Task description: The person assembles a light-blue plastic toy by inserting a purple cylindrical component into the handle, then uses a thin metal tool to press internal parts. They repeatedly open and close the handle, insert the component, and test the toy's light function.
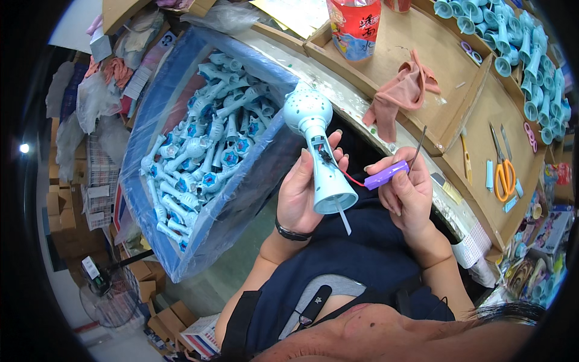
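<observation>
- I have the left grip [298,193] curled around a pale-blue toy piece [319,174], held in mid-air just beside the blue bin [235,208].
- I have the right grip [407,194] pinching a purple piece [383,175]; a thin dark rod [418,145] juts up beside it.
- A red wire [353,179] runs between both pieces.

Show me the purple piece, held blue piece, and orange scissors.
Purple piece [386,175], head view, flat side.
Held blue piece [322,178], head view, below its opening.
Orange scissors [505,162], head view, where handles meet.
</observation>
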Available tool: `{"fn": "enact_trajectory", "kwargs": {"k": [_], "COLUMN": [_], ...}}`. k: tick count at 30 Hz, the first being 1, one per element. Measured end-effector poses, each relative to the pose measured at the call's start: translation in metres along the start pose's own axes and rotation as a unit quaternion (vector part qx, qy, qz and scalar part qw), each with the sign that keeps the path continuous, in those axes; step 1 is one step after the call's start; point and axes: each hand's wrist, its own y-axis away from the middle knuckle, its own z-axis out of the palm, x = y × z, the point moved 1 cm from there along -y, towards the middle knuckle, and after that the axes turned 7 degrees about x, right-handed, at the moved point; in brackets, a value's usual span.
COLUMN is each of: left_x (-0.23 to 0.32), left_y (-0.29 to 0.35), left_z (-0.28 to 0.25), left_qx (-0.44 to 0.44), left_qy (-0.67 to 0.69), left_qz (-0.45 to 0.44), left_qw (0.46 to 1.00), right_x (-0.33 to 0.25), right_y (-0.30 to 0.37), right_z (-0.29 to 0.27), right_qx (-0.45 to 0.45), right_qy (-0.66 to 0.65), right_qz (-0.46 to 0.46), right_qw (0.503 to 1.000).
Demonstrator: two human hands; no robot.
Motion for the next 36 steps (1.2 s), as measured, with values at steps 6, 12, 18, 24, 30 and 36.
{"fn": "enact_trajectory", "kwargs": {"k": [6,12,18,24,30,36], "left_x": [0.0,-0.003,-0.005,-0.008,-0.007,-0.009], "left_y": [0.001,0.005,0.003,0.006,0.007,0.006], "left_z": [0.0,-0.002,0.0,0.004,0.005,0.001], "left_qx": [-0.03,-0.023,-0.033,-0.006,-0.008,-0.026], "left_qy": [-0.011,-0.059,-0.106,-0.168,-0.144,-0.216], "left_qz": [-0.027,-0.016,-0.005,0.037,-0.005,0.031], "left_qw": [0.999,0.998,0.994,0.985,0.99,0.975], "right_x": [-0.004,-0.01,-0.012,-0.011,-0.01,-0.017], "right_y": [-0.004,-0.006,-0.007,-0.012,-0.018,-0.01], "right_z": [-0.006,-0.01,-0.013,-0.022,-0.026,-0.017], "right_qx": [0.042,0.048,0.054,0.135,0.185,0.094], "right_qy": [-0.041,-0.068,-0.069,-0.102,-0.125,-0.181], "right_qz": [0.012,-0.008,-0.009,0.007,0.009,0.155], "right_qw": [0.998,0.997,0.996,0.986,0.975,0.967]}}
